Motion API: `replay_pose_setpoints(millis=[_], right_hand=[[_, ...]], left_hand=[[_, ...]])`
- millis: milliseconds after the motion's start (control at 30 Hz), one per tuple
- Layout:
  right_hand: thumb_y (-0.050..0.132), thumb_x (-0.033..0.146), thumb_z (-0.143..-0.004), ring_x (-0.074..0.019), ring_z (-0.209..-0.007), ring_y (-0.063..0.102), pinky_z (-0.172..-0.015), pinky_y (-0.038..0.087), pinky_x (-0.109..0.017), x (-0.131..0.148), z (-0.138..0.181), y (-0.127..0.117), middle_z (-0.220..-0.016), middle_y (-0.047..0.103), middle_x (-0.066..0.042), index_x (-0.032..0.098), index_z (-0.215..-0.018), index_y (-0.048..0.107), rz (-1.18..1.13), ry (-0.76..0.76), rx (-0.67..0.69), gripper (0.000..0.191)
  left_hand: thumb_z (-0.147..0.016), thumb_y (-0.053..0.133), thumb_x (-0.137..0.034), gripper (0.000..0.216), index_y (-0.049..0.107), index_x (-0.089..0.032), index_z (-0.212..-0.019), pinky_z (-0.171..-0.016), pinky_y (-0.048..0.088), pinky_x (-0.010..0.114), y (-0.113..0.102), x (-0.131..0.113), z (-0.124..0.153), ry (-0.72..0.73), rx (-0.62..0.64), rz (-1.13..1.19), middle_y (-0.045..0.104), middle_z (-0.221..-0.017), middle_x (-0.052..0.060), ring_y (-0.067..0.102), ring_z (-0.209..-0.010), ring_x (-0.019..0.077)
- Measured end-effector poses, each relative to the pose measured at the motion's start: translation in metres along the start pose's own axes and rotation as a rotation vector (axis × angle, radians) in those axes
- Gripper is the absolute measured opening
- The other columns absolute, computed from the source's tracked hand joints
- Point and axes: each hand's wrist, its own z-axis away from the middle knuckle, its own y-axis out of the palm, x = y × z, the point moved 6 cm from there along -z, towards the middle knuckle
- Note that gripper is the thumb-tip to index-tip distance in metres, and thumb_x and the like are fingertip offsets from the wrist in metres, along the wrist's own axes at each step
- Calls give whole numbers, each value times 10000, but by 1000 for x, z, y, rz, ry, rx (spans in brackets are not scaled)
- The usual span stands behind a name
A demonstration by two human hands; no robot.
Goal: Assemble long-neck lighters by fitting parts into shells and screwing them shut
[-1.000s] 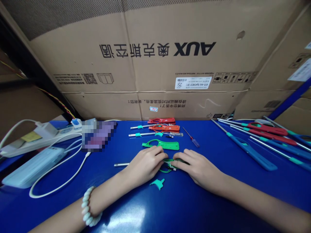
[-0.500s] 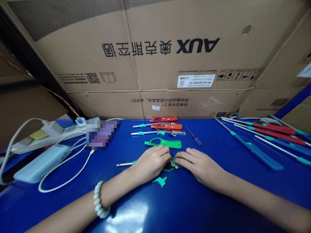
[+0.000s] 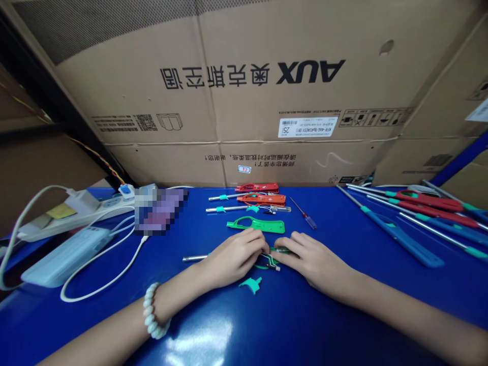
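An opened green lighter (image 3: 282,250) lies flat on the blue table, its metal tube (image 3: 193,258) pointing left. My left hand (image 3: 238,254) has its fingers bent closed over the middle of the lighter, partly covering it. From the other side, my right hand (image 3: 305,254) grips the body's right end with thumb and fingers. White wires with a small pale connector (image 3: 277,268) stick out between the hands. Just nearer to me lies a loose teal trigger (image 3: 251,285). Beyond my hands rests a green casing half (image 3: 263,224). Fingertips hide the lighter's inner parts.
Behind lie an opened orange lighter (image 3: 263,200), a red casing half (image 3: 263,187) and a screwdriver (image 3: 304,213). Several blue and red lighters (image 3: 404,231) are at the right. A power bank (image 3: 68,254), cables and a power strip (image 3: 110,203) occupy the left. Cardboard (image 3: 244,112) stands behind.
My right fingers have shifted slightly, uncovering more of the lighter's right end. The wires and connector now stick out a little further towards me. My left hand has barely moved.
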Motion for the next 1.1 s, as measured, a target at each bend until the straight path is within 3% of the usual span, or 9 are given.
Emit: replay_pose_setpoints(millis=[167,333,833,1100], right_hand=[[316,5,-895,-220,-859,503,-739,493,-366,1,1,2,-1080,595,-124,149,-1238,556,27,-9,10,443],[304,26,-917,-218,-859,512,-728,500,-364,2,-1,-1,-1077,602,-130,137,-1207,576,25,-11,10,413],[324,31,-916,-228,-863,494,-734,496,-373,1,0,2,-1086,590,-121,152,-1188,580,1,5,14,393],[319,43,-929,-222,-865,492,-744,495,-368,0,0,3,-1088,587,-122,148,-1225,567,-4,13,27,400]], left_hand=[[-942,341,-85,230,562,-148,-947,-767,490,278,-4,12,3,-95,-55,51,555,-933,55,552,-831,147],[-905,401,-57,207,585,-151,-926,-764,487,274,-1,17,6,-115,-24,-3,567,-904,40,557,-834,149],[-945,370,-97,283,642,-126,-869,-720,470,304,-5,1,6,25,13,-342,577,-879,73,515,-779,182],[-926,463,-114,199,627,-114,-814,-698,453,320,0,-5,7,112,49,-548,571,-840,67,519,-779,200]])
